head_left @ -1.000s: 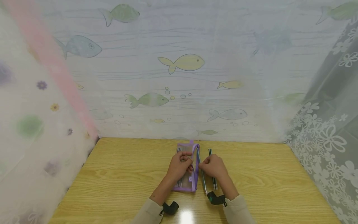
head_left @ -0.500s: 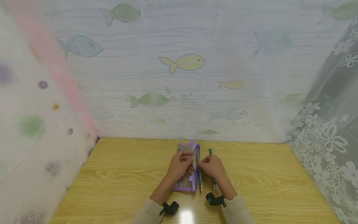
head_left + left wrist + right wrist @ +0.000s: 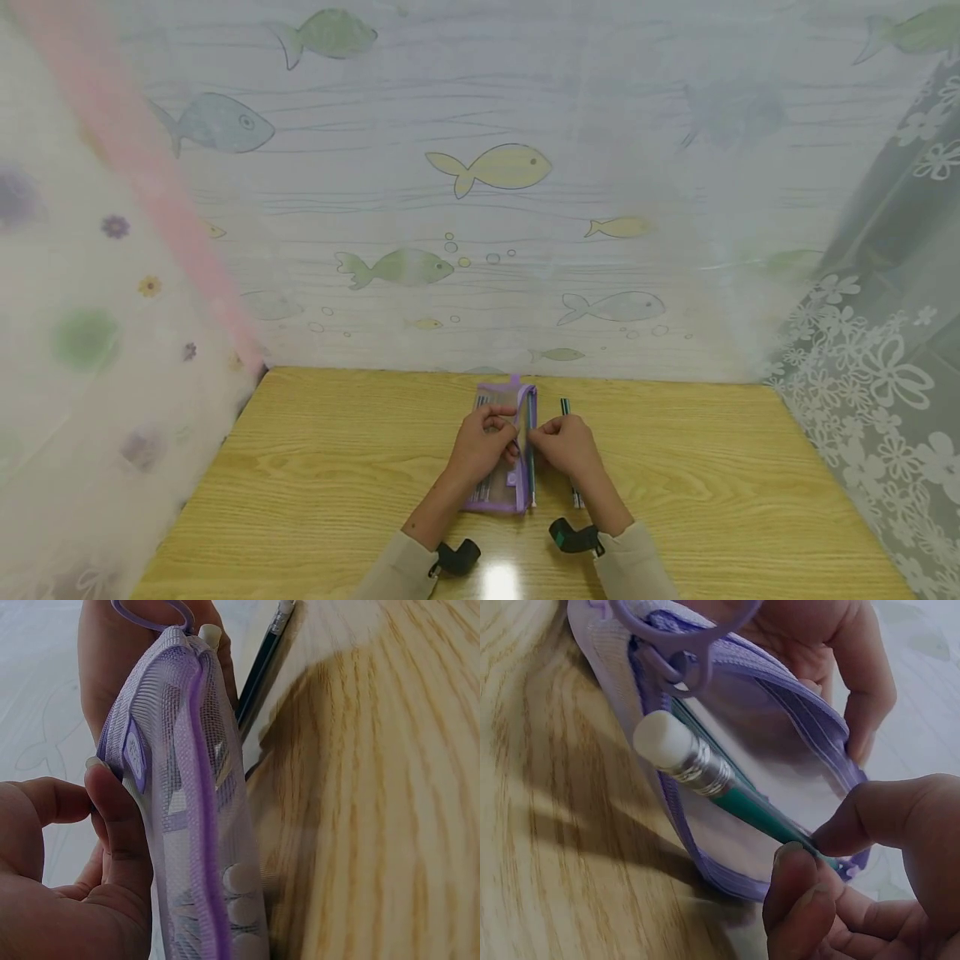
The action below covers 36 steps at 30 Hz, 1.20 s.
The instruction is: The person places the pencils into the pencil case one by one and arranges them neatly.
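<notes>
A purple-edged mesh pencil case [image 3: 498, 500] lies on the table, its zipper open along the right side. My left hand [image 3: 482, 442] pinches the edge of that opening between thumb and finger, as the left wrist view shows beside the zipper label [image 3: 135, 756]. With thumb and fingertips my right hand [image 3: 567, 443] holds a green pencil [image 3: 754, 816] lengthwise at the mouth of the case. Its white eraser end [image 3: 664, 740] points toward the person, near the purple loop [image 3: 690, 634]. Several white-ended pencils [image 3: 241, 909] show through the mesh.
Right of the case, partly behind my right hand, dark pencils [image 3: 565, 406] lie on the wood-grain table [image 3: 712, 483]. A fish-patterned sheet [image 3: 487, 317] hangs along the table's back edge. Dark wrist cameras [image 3: 460, 557] stick out below both hands.
My right hand has moved slightly left, bringing the green pencil from a slant beside the case to lie along its opening. My left hand keeps its grip in the same place.
</notes>
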Available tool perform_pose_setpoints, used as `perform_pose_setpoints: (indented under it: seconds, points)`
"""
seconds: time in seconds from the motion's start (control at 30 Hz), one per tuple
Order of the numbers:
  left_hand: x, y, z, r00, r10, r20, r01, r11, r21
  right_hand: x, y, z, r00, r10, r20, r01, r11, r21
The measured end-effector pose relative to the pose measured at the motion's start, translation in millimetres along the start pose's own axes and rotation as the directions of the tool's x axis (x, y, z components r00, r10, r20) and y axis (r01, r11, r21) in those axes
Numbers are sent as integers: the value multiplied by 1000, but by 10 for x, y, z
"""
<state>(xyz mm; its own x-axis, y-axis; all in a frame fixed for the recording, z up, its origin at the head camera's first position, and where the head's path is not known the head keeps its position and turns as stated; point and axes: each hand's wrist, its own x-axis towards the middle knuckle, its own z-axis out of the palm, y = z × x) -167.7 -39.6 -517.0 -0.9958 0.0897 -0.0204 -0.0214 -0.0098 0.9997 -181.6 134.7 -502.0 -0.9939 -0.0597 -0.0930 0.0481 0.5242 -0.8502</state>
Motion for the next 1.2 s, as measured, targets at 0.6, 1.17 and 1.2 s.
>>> perform_pose_setpoints:
  seconds: [0.6,1.17,1.2]
  points:
    - [6,5,8,1000,1,-8,-1,1000,-7,-4,1,61,999,42,5,-42,992,115]
    - [4,8,9,1000,7,-5,-7,1000,-4,22,16,100,998,68,15,-69,974,218]
    - [3,6,8,1000,7,-4,-7,1000,-5,25,18,103,998,67,17,-69,972,223]
